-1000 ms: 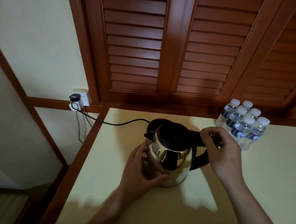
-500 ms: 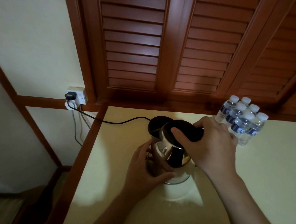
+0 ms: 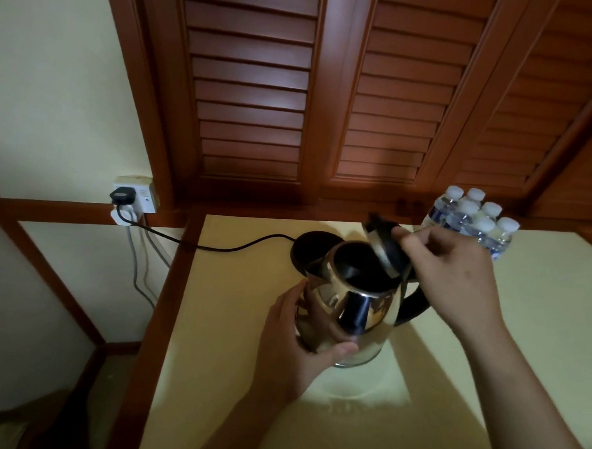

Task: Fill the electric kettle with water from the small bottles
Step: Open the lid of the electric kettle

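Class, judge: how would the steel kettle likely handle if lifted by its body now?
Probably slippery: the kettle body is polished, mirror-like steel. Likely light, since the bottles all show caps. The raised lid and handle may pull it sideways.

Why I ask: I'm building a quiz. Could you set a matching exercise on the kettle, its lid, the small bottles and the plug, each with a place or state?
1 kettle
2 lid
3 small bottles
4 plug

a in the wall socket
b at the table far edge
c tilted up, pinched by the right hand
d held round its body by the left hand

Pairs: 1-d, 2-c, 3-b, 4-a
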